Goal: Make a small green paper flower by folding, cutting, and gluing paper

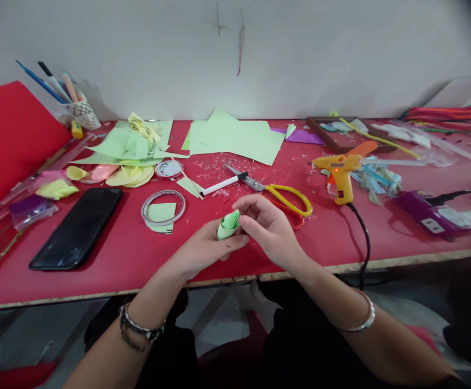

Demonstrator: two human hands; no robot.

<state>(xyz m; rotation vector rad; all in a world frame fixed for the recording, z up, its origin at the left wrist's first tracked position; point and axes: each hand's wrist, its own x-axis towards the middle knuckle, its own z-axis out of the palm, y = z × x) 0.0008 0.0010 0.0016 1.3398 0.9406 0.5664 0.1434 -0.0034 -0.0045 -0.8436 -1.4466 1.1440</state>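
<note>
A small piece of light green paper (pixel 227 226), rolled into a bud shape, is held above the table's front edge. My left hand (pixel 209 248) is closed around its lower part, the thumb lying across the front. From the right, my right hand (pixel 273 232) has its thumb and forefinger bent at the paper's upper edge, seeming to pinch it. Just behind my hands lie yellow-handled scissors (pixel 287 199) and a white marker with a black cap (pixel 224 183). A roll of tape (pixel 163 209) rests on a green paper scrap to the left.
A yellow glue gun (pixel 338 175) with a lit orange light stands at right, its cord hanging over the edge. Beyond it is a purple power box (pixel 425 213). A black phone (pixel 77 229) lies at left. Green paper sheets (pixel 235 138) and a pen cup (pixel 83 112) are along the wall.
</note>
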